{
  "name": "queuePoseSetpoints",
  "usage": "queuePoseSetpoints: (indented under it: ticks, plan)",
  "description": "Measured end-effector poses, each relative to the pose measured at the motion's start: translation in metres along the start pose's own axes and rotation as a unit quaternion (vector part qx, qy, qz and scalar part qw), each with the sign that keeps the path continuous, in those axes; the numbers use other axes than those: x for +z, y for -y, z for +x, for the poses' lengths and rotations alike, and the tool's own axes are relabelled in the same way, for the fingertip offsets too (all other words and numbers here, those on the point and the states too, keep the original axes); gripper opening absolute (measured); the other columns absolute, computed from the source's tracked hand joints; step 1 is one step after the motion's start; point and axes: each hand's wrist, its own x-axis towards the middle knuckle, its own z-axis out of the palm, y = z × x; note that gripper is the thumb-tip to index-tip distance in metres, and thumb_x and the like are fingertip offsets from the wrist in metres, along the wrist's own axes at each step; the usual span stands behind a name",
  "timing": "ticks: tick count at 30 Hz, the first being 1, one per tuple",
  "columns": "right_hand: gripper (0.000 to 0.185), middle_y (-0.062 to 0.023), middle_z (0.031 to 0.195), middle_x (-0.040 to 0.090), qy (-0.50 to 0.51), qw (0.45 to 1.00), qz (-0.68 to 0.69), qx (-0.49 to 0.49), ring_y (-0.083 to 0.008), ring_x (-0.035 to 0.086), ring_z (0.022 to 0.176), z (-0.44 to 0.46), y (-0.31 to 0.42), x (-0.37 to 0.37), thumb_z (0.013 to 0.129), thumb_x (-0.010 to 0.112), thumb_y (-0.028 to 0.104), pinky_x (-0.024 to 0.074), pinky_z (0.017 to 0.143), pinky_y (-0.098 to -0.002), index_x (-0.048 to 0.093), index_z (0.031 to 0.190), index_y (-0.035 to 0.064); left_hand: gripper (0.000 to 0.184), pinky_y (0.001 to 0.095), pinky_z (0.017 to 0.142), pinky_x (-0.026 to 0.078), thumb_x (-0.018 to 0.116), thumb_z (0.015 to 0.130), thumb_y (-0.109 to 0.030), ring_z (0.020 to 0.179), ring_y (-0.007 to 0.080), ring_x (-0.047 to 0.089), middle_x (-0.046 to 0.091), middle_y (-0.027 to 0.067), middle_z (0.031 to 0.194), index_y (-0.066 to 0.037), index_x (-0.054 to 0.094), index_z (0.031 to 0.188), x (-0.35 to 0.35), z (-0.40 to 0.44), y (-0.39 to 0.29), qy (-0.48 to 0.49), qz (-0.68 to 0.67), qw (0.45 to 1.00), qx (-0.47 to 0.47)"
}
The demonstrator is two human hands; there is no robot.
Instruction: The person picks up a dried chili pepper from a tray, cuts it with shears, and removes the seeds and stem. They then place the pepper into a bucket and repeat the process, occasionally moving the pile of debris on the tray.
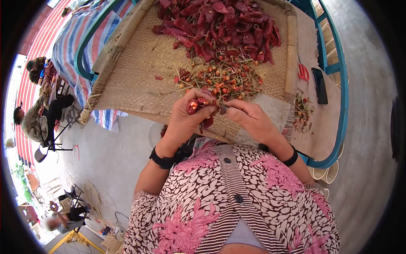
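Left hand point(182, 112) clamped on glossy dark-red dried pepper pods point(191, 108); right hand point(253, 120) pinched on a small dark object point(222, 110); apparent step, destemming; next move calls for a steady left grip.

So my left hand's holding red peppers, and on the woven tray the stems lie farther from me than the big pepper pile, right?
Not quite: the head view shows the stems lying nearer to you than the big pepper pile. Your left hand is holding red peppers, and both heaps are on the woven tray.
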Motion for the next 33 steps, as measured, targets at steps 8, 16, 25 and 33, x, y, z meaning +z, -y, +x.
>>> queuePoseSetpoints:
  ticks: [8, 16, 25, 33]
  plan:
    - [0.03, -0.0193, 0.089, 0.062, -0.071, 0.97, -0.228, -0.042, -0.0309, 0.062, 0.078, -0.002, 0.006, 0.003, 0.096, 0.056, 0.03, 0.0468, 0.068, -0.0369, 0.061, 0.107, 0.0032, 0.011, 0.0218, 0.056, 0.048, 0.064, 0.09, -0.001, 0.065, 0.0076, 0.059, 0.064, 0.0034, 0.084, -0.003, 0.056, 0.098, 0.0, 0.002, 0.003, -0.018, 0.018, 1.0, -0.015]
    - [0.033, 0.0009, 0.068, 0.051, -0.067, 0.996, 0.045, 0.029, -0.0122, 0.049, 0.059, 0.0, 0.003, 0.011, 0.099, 0.053, 0.034, 0.0406, 0.054, -0.0285, 0.059, 0.101, 0.0014, 0.014, 0.0199, 0.063, 0.048, 0.065, 0.088, 0.001, 0.079, 0.0053, 0.057, 0.062, 0.0012, 0.09, -0.003, 0.058, 0.099, 0.008, 0.003, 0.008, -0.062, 0.117, 0.987, 0.09]
    - [0.033, 0.0065, 0.061, 0.035, 0.06, 0.822, 0.519, 0.228, -0.0027, 0.026, 0.041, -0.005, 0.01, 0.011, 0.102, 0.045, 0.038, 0.0226, 0.035, -0.0198, 0.055, 0.104, 0.0069, 0.013, 0.0212, 0.059, 0.051, 0.068, 0.087, -0.003, 0.077, 0.0079, 0.061, 0.062, 0.0027, 0.095, -0.004, 0.057, 0.094, 0.002, 0.003, -0.002, -0.006, -0.095, 0.995, 0.01]
    - [0.033, 0.0062, 0.061, 0.035, -0.006, 0.793, 0.608, 0.027, -0.0024, 0.025, 0.039, -0.003, 0.015, -0.018, 0.102, 0.044, 0.039, 0.0208, 0.033, -0.0195, 0.053, 0.106, 0.0073, 0.015, 0.0259, 0.063, 0.053, 0.068, 0.085, 0.0, 0.078, 0.0122, 0.062, 0.059, 0.0045, 0.095, -0.004, 0.055, 0.09, -0.023, -0.007, 0.032, 0.04, -0.068, 0.994, 0.072]
